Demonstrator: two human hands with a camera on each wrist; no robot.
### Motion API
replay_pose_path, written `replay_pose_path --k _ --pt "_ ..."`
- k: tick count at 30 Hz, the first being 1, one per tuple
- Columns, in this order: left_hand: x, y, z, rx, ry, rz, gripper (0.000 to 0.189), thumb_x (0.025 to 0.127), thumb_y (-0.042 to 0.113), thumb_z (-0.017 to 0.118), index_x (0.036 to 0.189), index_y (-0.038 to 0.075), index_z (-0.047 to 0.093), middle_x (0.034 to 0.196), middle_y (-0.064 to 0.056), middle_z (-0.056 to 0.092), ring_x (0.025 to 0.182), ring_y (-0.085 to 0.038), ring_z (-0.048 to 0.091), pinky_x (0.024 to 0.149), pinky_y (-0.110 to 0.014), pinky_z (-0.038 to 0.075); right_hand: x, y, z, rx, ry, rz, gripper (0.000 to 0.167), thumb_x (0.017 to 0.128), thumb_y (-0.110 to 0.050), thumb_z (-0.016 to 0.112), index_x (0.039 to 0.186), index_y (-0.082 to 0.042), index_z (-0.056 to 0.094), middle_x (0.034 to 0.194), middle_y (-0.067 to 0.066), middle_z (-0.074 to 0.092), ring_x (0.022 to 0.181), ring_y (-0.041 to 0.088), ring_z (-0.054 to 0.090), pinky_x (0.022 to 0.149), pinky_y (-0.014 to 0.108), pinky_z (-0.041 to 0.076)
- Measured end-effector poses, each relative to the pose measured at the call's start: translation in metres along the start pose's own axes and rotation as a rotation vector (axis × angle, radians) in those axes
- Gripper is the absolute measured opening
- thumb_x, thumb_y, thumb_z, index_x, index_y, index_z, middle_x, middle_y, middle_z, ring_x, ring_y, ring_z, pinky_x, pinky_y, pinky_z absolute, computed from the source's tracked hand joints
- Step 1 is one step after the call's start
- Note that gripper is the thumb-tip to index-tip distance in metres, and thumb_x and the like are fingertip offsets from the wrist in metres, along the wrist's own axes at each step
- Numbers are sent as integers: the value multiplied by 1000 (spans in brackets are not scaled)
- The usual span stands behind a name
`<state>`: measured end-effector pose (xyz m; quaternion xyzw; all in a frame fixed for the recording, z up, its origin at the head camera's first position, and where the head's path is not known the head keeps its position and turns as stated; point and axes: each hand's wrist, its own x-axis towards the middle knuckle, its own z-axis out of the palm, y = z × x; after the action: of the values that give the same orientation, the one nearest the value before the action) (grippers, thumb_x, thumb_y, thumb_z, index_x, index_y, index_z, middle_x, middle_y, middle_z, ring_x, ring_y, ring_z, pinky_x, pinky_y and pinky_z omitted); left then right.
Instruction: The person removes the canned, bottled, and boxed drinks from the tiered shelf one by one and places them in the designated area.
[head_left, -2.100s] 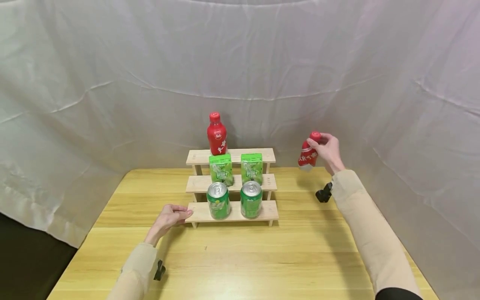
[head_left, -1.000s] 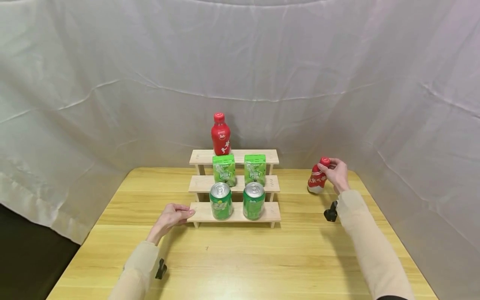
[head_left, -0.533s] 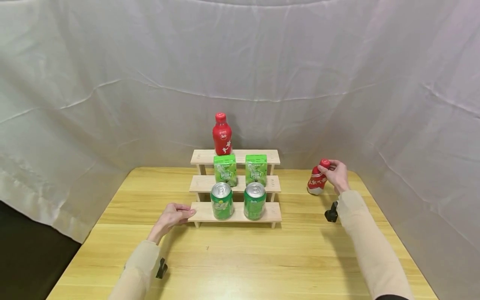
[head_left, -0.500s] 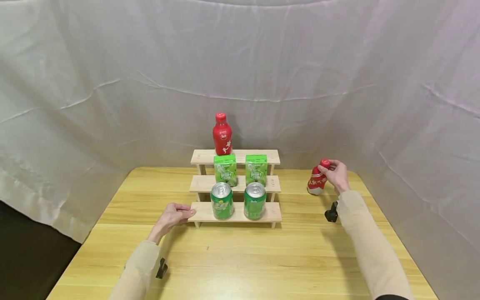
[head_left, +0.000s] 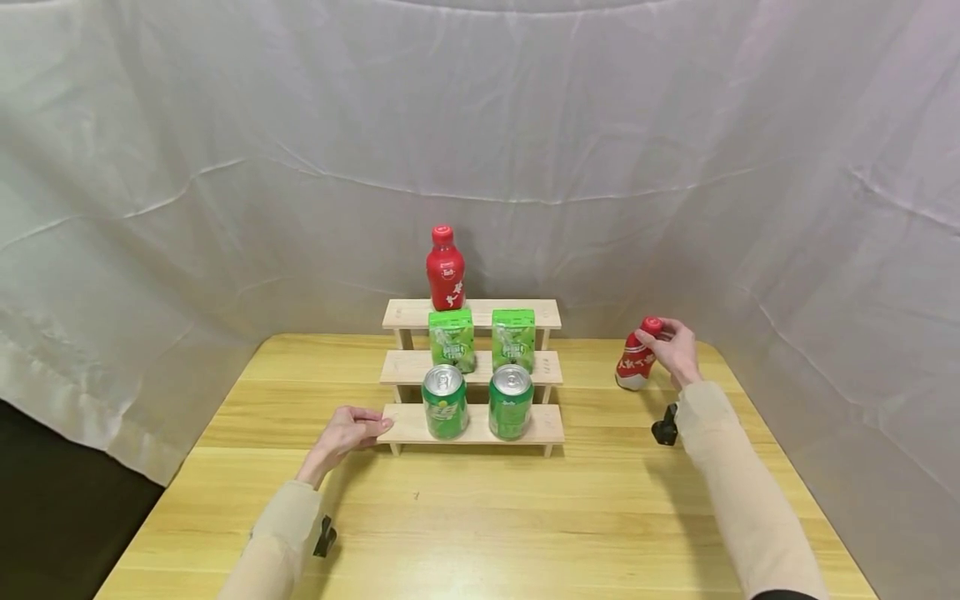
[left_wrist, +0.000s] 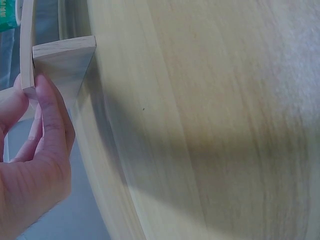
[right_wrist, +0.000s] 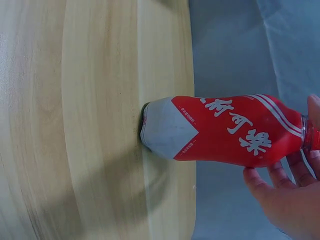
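Observation:
My left hand (head_left: 347, 435) pinches the left end of the lowest step of a wooden three-step stand (head_left: 408, 423); the left wrist view shows thumb and fingers on either side of the board (left_wrist: 27, 50). Far to the right, my right hand (head_left: 677, 350) holds a red bottle (head_left: 634, 362) by its neck, just under the cap. In the right wrist view the bottle's white base (right_wrist: 162, 127) is at the tabletop, apparently touching it. A second red bottle (head_left: 446, 275) stands on the left of the top step.
Two green drink cartons (head_left: 452, 343) (head_left: 513, 342) stand on the middle step. On the lowest step are two green cans (head_left: 444, 408) (head_left: 510, 408). Grey cloth (head_left: 480, 125) hangs behind and beside the wooden table (head_left: 487, 525).
My right hand has lowered the red bottle to the right, down to the table. Over the last half second both hands have stayed nearly still. The left hand keeps its grip on the stand.

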<state>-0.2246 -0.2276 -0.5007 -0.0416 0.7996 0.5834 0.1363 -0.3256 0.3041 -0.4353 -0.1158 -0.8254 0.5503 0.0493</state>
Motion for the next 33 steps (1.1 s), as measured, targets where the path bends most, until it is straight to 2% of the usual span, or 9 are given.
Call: replay_pose_path --k 5,9,14,16,18,22,24,28,33 --pt "-1 2 0 4 -2 0 44 94 12 70 122 -19 56 105 -19 72 85 -11 68 84 -32 63 0 -5 1 21 25 -7 65 99 -25 64 152 -1 35 153 26 42 139 39 43 119 52 40" --pt "0 1 -1 0 -8 4 43 94 11 70 122 -19 57 102 -16 72 83 -11 68 84 -33 63 -1 -16 2 44 87 -30 64 98 -29 66 150 -3 40 153 21 44 137 32 45 119 45 42" --pt "0 1 0 -4 -13 4 43 94 11 69 123 -19 56 104 -16 72 84 -11 68 83 -30 63 -6 -40 10 89 171 -61 57 95 -34 70 142 -9 51 149 12 51 120 14 52 100 24 50" --pt "0 2 -1 -1 -13 2 44 94 11 69 123 -19 56 105 -17 72 85 -11 68 84 -30 63 -9 -51 16 125 191 -95 51 94 -31 72 137 -10 56 141 7 56 114 7 51 98 21 49" --pt "0 2 -1 -5 -9 -1 44 94 12 70 123 -19 56 105 -17 72 86 -11 68 84 -30 63 -12 -62 22 168 192 -146 46 93 -26 73 133 -10 58 128 -1 61 113 4 50 103 22 47" --pt "0 2 -1 -4 -3 -10 45 94 12 70 123 -19 56 104 -16 72 86 -11 68 85 -32 63 -19 -85 37 247 139 -240 47 91 -18 75 133 -5 58 111 -16 59 124 12 52 114 29 44" --pt "0 1 0 -2 -1 -13 44 94 12 70 123 -19 56 103 -14 73 85 -11 67 85 -32 63 -23 -96 44 272 92 -279 51 91 -16 75 136 -3 56 116 -11 61 131 19 51 116 31 43" --pt "0 1 1 -7 -1 -16 43 94 12 70 122 -18 57 99 -11 73 82 -10 67 80 -27 63 -32 -117 60 276 -2 -348 55 92 -13 73 140 3 51 139 14 57 138 25 49 119 34 41" --pt "0 1 0 -26 -6 -13 44 94 12 70 123 -19 56 98 -10 73 81 -8 67 76 -23 62 -41 -140 83 260 -102 -437 50 93 -11 72 136 6 53 143 28 53 138 34 49 120 41 40"
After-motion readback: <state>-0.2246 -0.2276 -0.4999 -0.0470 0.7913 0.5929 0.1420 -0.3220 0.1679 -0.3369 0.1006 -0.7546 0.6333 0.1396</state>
